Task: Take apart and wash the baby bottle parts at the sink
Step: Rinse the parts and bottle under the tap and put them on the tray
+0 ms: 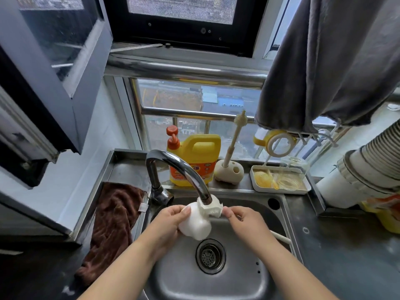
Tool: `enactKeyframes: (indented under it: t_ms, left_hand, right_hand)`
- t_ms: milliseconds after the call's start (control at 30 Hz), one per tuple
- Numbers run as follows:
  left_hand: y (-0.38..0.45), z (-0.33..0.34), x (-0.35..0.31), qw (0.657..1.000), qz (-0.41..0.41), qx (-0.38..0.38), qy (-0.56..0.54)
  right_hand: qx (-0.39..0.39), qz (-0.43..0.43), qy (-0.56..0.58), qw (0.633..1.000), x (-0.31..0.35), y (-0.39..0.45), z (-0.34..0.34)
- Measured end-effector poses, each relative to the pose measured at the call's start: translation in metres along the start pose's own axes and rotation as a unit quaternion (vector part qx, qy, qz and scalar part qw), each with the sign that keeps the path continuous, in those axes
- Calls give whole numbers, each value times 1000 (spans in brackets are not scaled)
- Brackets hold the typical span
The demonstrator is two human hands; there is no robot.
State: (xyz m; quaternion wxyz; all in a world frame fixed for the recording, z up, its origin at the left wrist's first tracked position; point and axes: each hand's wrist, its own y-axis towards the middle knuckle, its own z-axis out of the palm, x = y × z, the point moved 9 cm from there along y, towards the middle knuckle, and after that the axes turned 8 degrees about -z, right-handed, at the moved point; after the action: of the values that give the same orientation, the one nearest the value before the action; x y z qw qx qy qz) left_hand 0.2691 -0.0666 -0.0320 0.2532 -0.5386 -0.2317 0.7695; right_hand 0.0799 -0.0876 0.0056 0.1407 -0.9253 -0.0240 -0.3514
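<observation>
Washing is under way: left hand [167, 221] grips a white bottle part [194, 226] under the tap [179, 167]; right hand [242, 219] pinches its far edge (contact blurred). Next, turn it to rinse all round.

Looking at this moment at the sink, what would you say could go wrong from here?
1. The white bottle part sits in the left hand right above the open sink drain; if wet, it might slip and drop there.
2. The right hand pinches only the part's edge close under the faucet spout, so it could knock against it.
3. Splashes may reach the brown towel draped over the sink's left rim.
</observation>
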Motion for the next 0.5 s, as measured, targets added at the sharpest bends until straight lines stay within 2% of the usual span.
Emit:
enactKeyframes:
  t_ms: [133, 233, 300, 433, 500]
  left_hand:
    - [4, -6, 4, 1000, -18, 5, 15]
    - [6, -2, 3, 999, -17, 21, 17]
    - [4, 1, 0, 999, -10, 30, -20]
    - [4, -1, 3, 1000, 0, 28, -3]
    - [6, 3, 7, 999, 3, 34, 29]
  right_hand:
    - [31, -13, 13, 999, -1, -11, 19]
    - [-17, -8, 2, 1000, 6, -6, 9]
    - [-37, 9, 13, 999, 0, -6, -1]
    - [15, -27, 32, 999, -4, -19, 10]
    - [7, -46, 6, 999, -1, -12, 12]
